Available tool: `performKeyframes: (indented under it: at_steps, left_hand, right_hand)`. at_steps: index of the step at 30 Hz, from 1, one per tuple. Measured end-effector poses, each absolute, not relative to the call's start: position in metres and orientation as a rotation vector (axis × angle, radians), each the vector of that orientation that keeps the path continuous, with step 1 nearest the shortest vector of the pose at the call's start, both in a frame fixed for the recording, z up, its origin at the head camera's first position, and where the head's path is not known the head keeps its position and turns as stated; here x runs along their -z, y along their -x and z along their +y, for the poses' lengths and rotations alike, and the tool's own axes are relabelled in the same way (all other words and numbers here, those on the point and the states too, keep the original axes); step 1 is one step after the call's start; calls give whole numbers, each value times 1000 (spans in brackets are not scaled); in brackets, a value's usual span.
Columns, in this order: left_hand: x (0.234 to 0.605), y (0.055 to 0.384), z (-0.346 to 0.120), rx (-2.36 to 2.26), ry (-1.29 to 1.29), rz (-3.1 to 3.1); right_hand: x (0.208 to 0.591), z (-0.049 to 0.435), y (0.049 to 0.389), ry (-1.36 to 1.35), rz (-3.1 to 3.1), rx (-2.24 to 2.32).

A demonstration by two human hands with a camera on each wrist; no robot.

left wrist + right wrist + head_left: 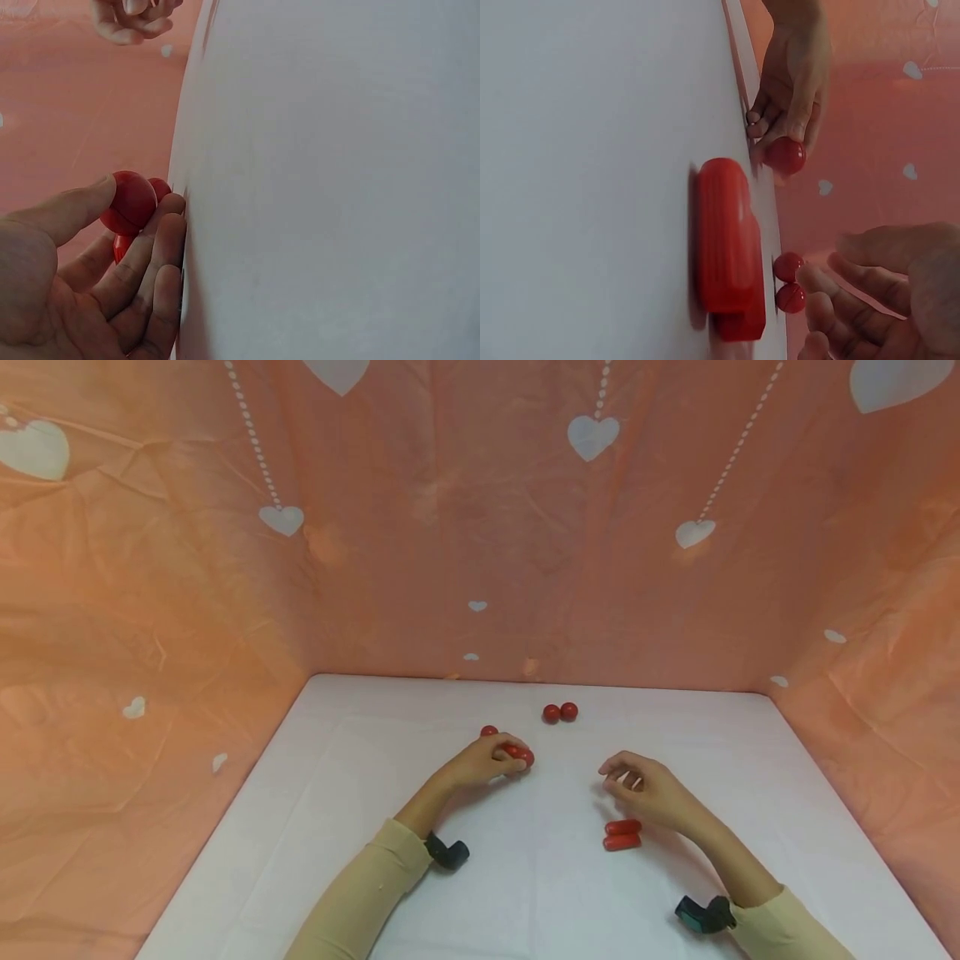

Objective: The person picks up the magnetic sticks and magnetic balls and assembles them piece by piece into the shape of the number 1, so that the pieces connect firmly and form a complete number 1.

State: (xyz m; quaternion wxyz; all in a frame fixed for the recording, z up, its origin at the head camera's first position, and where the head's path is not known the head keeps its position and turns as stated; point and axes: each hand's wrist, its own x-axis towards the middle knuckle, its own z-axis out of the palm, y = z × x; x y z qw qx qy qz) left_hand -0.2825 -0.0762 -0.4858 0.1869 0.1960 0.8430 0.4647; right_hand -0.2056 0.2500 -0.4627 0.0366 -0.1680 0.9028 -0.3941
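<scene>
My left hand pinches a red ball between thumb and fingertips, low over the white table. Another red ball shows just past its knuckles, partly hidden by the hand. A further bit of red is visible behind the fingers in the left wrist view; its shape is covered. My right hand hovers over the table with loosely bent fingers and nothing in them. Nearest to it, on the near side, two short red rods lie side by side.
Two red balls sit side by side near the far edge of the white table. Orange cloth with pale hearts stands behind the table and along both sides. A dark wrist camera is strapped on each arm.
</scene>
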Motion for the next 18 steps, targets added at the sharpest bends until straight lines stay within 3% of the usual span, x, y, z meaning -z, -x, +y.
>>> performKeyframes:
  at_steps: [18]
  left_hand:
    - [488,283,-76,-1354,-543,2345]
  right_hand:
    - [466,275,188,509,2662,1114]
